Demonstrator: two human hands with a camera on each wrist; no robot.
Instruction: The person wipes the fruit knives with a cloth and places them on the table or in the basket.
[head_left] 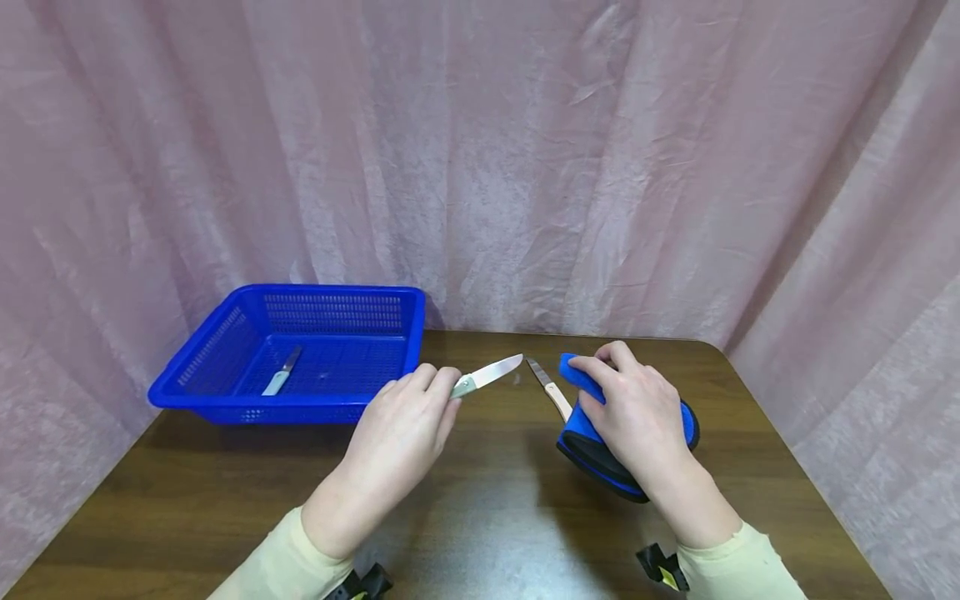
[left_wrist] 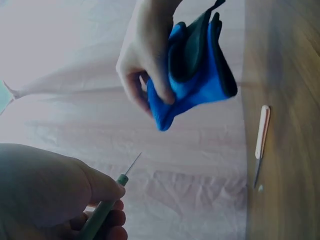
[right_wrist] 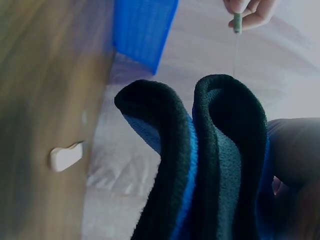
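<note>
In the head view my left hand (head_left: 405,429) grips the green handle of a small knife (head_left: 495,370), its blade pointing right and slightly upward. My right hand (head_left: 637,408) holds a folded blue fabric piece with black edging (head_left: 600,460); its exact kind is unclear. The left wrist view has this fabric (left_wrist: 202,92) held above the table, and the green knife handle (left_wrist: 100,217) between my left thumb and fingers. A second knife (head_left: 557,400) with a pale handle lies on the table, left of the fabric, which partly hides its handle end in the head view.
A blue plastic basket (head_left: 333,313) stands at the back left of the wooden table (head_left: 480,500). Inside it lies another small knife (head_left: 277,382) with a light handle. Pink curtains (head_left: 480,167) hang right behind the table and along its sides.
</note>
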